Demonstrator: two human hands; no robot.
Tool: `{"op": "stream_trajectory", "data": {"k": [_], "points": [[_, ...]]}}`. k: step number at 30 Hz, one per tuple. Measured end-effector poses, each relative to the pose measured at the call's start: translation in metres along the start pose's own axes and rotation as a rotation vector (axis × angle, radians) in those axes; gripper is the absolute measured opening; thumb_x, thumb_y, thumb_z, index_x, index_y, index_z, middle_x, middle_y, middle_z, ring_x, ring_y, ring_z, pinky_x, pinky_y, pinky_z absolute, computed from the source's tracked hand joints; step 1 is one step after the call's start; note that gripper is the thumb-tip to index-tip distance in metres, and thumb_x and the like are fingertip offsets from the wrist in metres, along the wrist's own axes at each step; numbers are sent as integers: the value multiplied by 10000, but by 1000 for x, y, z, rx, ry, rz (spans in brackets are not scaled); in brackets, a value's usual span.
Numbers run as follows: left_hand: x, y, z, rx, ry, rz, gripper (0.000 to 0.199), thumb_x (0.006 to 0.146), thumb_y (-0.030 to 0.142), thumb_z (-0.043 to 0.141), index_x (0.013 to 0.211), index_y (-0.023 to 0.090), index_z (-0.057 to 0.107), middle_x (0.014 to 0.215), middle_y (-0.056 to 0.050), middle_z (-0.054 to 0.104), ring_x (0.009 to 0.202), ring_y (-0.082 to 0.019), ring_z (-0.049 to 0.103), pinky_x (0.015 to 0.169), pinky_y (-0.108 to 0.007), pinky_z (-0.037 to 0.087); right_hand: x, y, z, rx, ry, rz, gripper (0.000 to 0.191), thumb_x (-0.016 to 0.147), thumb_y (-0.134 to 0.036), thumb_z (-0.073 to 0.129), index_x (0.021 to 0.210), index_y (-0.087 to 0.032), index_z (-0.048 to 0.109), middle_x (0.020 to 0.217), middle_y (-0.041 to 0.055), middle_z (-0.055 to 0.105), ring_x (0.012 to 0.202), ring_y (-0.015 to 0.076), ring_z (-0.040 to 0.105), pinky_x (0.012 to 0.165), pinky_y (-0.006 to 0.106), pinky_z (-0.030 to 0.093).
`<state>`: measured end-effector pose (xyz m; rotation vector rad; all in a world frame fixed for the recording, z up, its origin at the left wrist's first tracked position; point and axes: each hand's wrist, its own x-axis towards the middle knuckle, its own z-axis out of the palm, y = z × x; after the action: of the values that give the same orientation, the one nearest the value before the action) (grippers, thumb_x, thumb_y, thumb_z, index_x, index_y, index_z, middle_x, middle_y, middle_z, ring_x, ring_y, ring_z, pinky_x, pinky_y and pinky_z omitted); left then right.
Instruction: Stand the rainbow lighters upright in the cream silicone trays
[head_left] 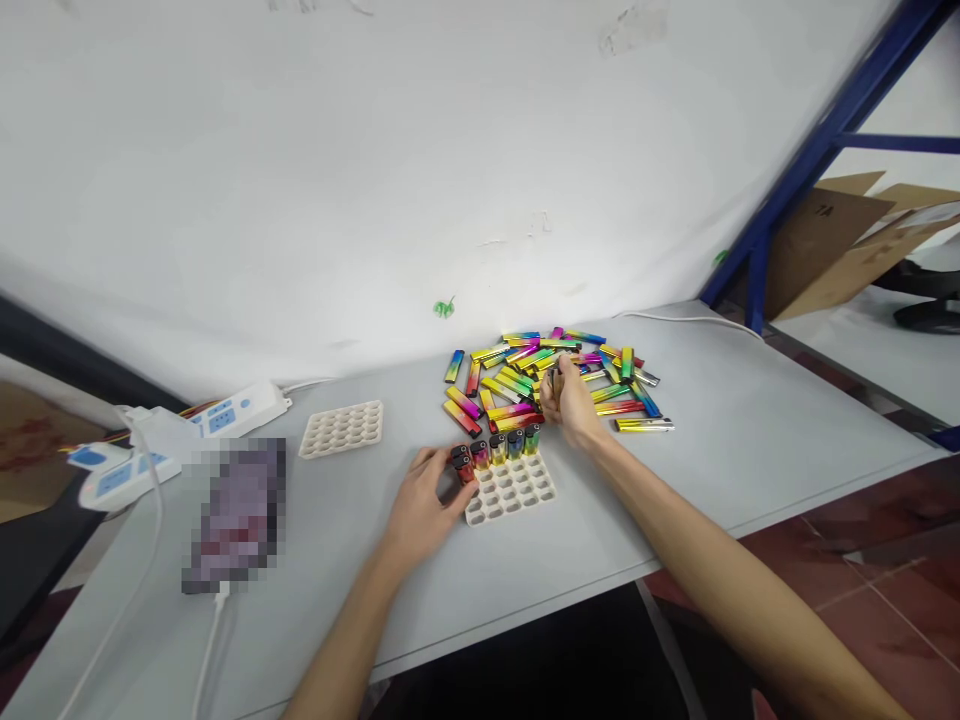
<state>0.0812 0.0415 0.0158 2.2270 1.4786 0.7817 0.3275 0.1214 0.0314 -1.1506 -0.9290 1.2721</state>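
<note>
The left hand holds a red lighter at the tray. Right hand over the pile; can't tell its grip.

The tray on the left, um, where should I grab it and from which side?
Probably pinch the tray by its right edge, coming from the right with the left hand, thumb on top. It lies flat, so the raised rim is what a thumb can catch; that edge faces the hand, while a power strip sits beyond its left side.
</note>
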Motion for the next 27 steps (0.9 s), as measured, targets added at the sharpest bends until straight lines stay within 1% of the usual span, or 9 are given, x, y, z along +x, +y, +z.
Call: {"op": "stream_trajectory", "data": {"k": [4, 7, 10, 12, 14, 18, 22, 24, 27], "points": [[-1, 1, 0, 4, -2, 24, 350, 873, 290, 639, 1208, 227, 562, 1044, -38, 627, 1040, -225, 606, 896, -353, 513, -1, 0, -3, -98, -14, -115, 490, 927, -621, 359, 718, -211, 526, 574, -32, 422, 464, 114, 376, 450, 250, 290], [-1, 2, 1, -11, 7, 45, 365, 859, 260, 634, 1214, 225, 556, 1052, -39, 632, 1045, -228, 610, 906, -360, 509, -8, -7, -7, -295, -1, -263, 387, 898, -572, 505, 786, -205, 550, 676, -14, 512, 610, 139, 491, 588, 272, 409], [-1, 3, 1, -27, 8, 37, 400, 845, 241, 630, 1236, 228, 546, 1077, -38, 635, 1044, -226, 617, 913, -364, 508, -19, -22, -14, -518, 10, -459, 326, 856, -502, 630, 770, -196, 561, 754, -2, 550, 698, 140, 503, 670, 280, 418], [0, 3, 1, -30, 5, 37, 421, 841, 235, 627, 1252, 228, 540, 1099, -39, 638, 1057, -228, 613, 928, -368, 502, -30, -35, -19, -610, 12, -554, 299, 847, -467, 665, 762, -193, 580, 764, 0, 559, 701, 136, 499, 664, 281, 411], [1, 3, 1, -30, 8, 40, 424, 841, 231, 620, 1258, 230, 541, 1106, -41, 640, 1067, -231, 608, 935, -372, 498, -44, -50, -21, -634, 10, -586, 266, 847, -448, 680, 799, -196, 611, 740, -3, 576, 671, 133, 508, 636, 283, 415], [1, 2, 2, -47, 12, 22, 430, 841, 221, 617, 1264, 235, 538, 1101, -46, 632, 1063, -234, 606, 935, -379, 496, -78, -65, -12, -576, -19, -611, 275, 855, -435, 693, 998, -210, 627, 708, -12, 623, 607, 135, 568, 579, 286, 457], [-1, 2, 0, -73, 0, 14, 446, 853, 226, 618, 1287, 240, 515, 1135, -48, 621, 1096, -233, 591, 961, -385, 481, -101, -49, 10, -754, -168, -673, 260, 882, -412, 679, 1057, -223, 641, 841, 23, 695, 656, 142, 634, 573, 270, 482], [-1, 3, -1, -80, -10, 30, 441, 855, 223, 615, 1284, 240, 512, 1139, -44, 622, 1119, -233, 576, 971, -384, 473, -105, -33, 21, -906, -239, -673, 244, 894, -395, 669, 1070, -228, 642, 919, 31, 714, 658, 135, 641, 575, 264, 470], [-1, 6, -2, -88, -18, 52, 388, 849, 226, 624, 1228, 231, 538, 1102, -39, 628, 1099, -232, 574, 948, -379, 478, -102, -14, 30, -1125, -282, -650, 233, 910, -383, 652, 1091, -236, 634, 1001, 34, 717, 669, 137, 651, 564, 262, 428]]}}
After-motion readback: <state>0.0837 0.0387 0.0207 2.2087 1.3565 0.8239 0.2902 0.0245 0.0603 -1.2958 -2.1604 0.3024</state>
